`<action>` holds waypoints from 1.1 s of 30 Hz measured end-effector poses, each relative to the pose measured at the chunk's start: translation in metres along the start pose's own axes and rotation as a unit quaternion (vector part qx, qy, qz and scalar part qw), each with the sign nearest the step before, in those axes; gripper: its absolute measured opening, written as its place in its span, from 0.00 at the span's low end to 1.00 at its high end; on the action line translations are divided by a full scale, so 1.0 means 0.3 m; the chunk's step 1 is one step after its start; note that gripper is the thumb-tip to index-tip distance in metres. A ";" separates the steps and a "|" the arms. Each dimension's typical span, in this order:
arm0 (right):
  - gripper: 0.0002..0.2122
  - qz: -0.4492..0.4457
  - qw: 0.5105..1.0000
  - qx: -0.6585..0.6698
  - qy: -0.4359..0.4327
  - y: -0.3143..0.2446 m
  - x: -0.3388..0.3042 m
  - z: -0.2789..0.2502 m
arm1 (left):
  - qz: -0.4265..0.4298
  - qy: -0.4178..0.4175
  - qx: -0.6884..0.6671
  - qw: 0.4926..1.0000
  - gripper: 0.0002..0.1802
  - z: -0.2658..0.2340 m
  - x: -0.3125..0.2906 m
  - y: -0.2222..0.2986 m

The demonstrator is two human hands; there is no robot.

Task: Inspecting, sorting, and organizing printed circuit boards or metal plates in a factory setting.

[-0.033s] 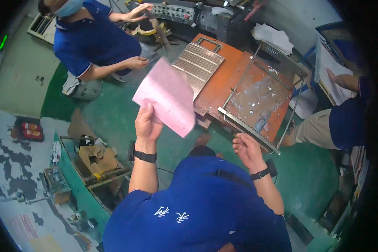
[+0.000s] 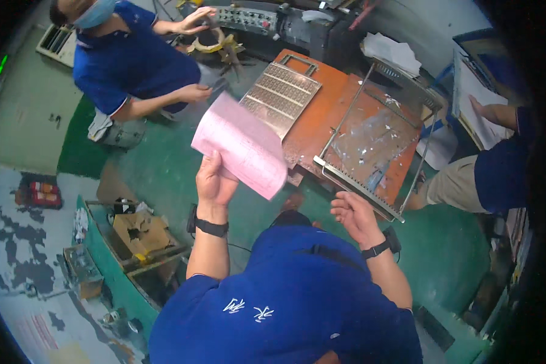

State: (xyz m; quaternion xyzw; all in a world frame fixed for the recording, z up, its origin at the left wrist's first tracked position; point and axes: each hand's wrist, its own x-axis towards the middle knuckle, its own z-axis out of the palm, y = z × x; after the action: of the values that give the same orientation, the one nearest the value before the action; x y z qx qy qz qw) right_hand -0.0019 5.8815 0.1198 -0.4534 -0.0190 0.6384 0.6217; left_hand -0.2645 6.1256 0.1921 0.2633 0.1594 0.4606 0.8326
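Currently pinching pink paper (image 2: 239, 145) with left fingers (image 2: 213, 162); curling right fingers (image 2: 342, 208) near the metal frame (image 2: 346, 181), unable to tell whether gripping.

Pink sheet (image 2: 239, 142), print (image 2: 252, 165) illegible

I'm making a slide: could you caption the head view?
Left hand holding pink paper, right hand near a metal frame by an orange table.

Factory workshop, green floor (image 2: 443, 255), orange worktable (image 2: 332, 91), patterned metal plate (image 2: 282, 97), knobbed control panel (image 2: 246, 19) apparently on a machine
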 end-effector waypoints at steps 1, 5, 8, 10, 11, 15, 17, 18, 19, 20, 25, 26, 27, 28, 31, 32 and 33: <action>0.16 0.019 0.998 -0.045 -0.030 -0.024 0.009 0.043 | -0.011 -0.005 -0.004 1.000 0.25 0.018 0.027 -0.029; 0.32 0.064 0.969 -0.010 -0.237 -0.055 0.090 0.168 | -0.130 -0.051 -0.140 0.980 0.27 0.049 0.065 -0.182; 0.37 -0.028 0.970 0.099 -0.218 -0.129 0.146 0.276 | -0.206 -0.124 -0.216 0.946 0.31 0.115 0.076 -0.238; 0.31 -0.133 0.964 0.177 -0.145 -0.198 0.175 0.288 | -0.202 -0.083 -0.141 0.966 0.32 0.182 0.067 -0.220; 0.31 -0.140 0.965 0.174 -0.141 -0.240 0.186 0.290 | -0.206 -0.089 -0.145 0.964 0.32 0.172 0.081 -0.223; 0.18 -0.313 0.945 0.078 -0.047 -0.369 0.191 0.311 | -0.236 -0.106 -0.090 0.962 0.32 0.068 0.121 -0.236; 0.17 -0.380 0.925 0.017 0.014 -0.409 0.184 0.305 | -0.222 -0.007 0.009 0.975 0.25 0.051 0.127 -0.253; 0.16 -0.403 0.915 -0.018 0.017 -0.425 0.174 0.310 | -0.226 -0.011 0.008 0.974 0.25 0.031 0.143 -0.269; 0.16 -0.404 0.914 -0.019 0.020 -0.431 0.165 0.313 | -0.216 -0.008 0.040 0.975 0.22 0.022 0.150 -0.280; 0.16 -0.415 0.907 -0.058 0.040 -0.435 0.158 0.316 | -0.207 -0.005 0.073 0.976 0.20 0.013 0.151 -0.289; 0.15 -0.437 0.883 -0.126 0.118 -0.414 0.179 0.267 | -0.201 0.020 0.178 0.963 0.17 0.061 0.165 -0.301; 0.15 -0.442 0.880 -0.122 0.122 -0.409 0.186 0.261 | -0.199 0.026 0.192 0.961 0.16 0.065 0.172 -0.299; 0.14 -0.447 0.878 -0.118 0.125 -0.403 0.192 0.255 | -0.205 0.025 0.193 0.959 0.16 0.057 0.180 -0.303; 0.14 -0.446 0.878 -0.117 0.130 -0.406 0.189 0.260 | -0.209 0.025 0.214 0.954 0.15 0.052 0.189 -0.302; 0.15 -0.431 0.882 -0.104 0.160 -0.413 0.177 0.278 | -0.240 0.026 0.247 0.938 0.14 0.031 0.216 -0.298; 0.15 -0.426 0.885 -0.093 0.160 -0.416 0.175 0.281 | -0.262 0.026 0.257 0.930 0.14 0.024 0.226 -0.294; 0.15 -0.421 0.889 -0.081 0.160 -0.419 0.173 0.284 | -0.264 0.027 0.258 0.929 0.14 0.018 0.231 -0.293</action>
State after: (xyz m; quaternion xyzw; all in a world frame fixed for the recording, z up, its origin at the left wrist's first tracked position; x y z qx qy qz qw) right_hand 0.0539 5.9979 0.2149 -0.5476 -0.1604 0.2316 0.7879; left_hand -0.1654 6.1446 0.1435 0.4050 0.3584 0.1741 0.8229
